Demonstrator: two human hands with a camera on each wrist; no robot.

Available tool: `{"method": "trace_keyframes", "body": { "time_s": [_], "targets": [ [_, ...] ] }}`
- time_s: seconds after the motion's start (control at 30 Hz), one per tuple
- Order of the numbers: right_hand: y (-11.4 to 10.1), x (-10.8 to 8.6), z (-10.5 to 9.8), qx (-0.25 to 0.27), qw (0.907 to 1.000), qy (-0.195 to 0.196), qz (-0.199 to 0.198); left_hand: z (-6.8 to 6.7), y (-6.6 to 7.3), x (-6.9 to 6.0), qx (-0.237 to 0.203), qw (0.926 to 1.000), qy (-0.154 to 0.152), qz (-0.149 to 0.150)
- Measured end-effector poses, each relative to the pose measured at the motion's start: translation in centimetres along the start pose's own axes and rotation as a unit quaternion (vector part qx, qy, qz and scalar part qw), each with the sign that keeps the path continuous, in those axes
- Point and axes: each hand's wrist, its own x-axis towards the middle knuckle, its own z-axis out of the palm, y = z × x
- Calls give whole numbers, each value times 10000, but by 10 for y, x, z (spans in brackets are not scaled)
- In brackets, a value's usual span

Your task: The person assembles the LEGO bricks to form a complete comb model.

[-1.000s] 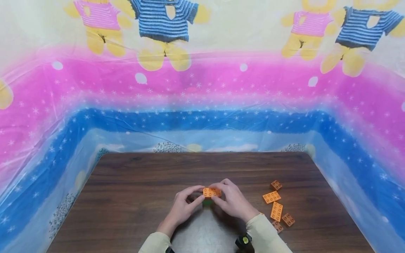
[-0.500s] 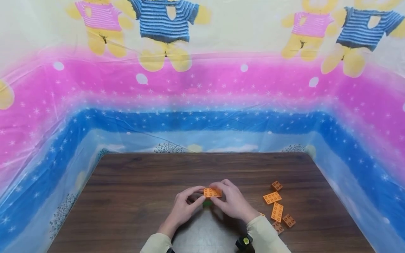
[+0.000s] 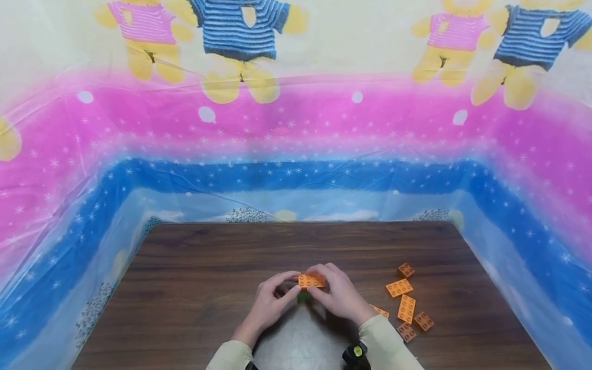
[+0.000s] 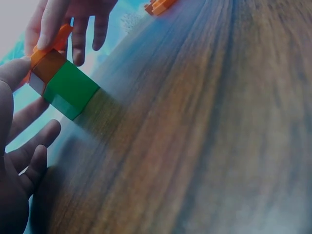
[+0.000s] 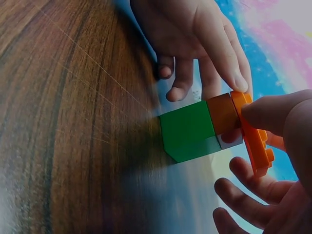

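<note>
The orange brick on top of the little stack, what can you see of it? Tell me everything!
The orange brick is thin and oblong, looks like plastic, and has round studs facing up. It lies across a darker orange block, above a green block, and juts out past them toward the right hand. That hand and the left hand pinch its two ends. I can't tell whether it is fully pressed down.

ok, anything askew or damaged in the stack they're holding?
The top orange plate juts past the green block below, toward the right hand, so it looks lopsided; may be intended. No visible damage.
</note>
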Motion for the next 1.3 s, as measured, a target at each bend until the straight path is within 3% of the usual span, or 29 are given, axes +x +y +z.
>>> {"method": "trace_keyframes", "body": {
  "time_s": [0.4, 0.87, 1.0, 1.17, 1.3],
  "targets": [
    [-2, -1, 3, 413, 9986, -73, 334, 1, -2, -2, 73, 9999, 57, 48],
    [-9, -6, 1, -187, 9995, -31, 259, 5, -3, -3, -18, 9989, 352, 308],
    [-7, -12, -1, -344, 9990, 118, 252, 7, 4, -2, 78, 9983, 441, 383],
    [-2, -21, -7, -373, 9982, 314, 340, 3, 26, -4, 28, 9983, 460, 357],
    [2, -31, -12, -512, 9966, 466, 446, 3, 32, -6, -38, 9981, 488, 384]
  ]
}}
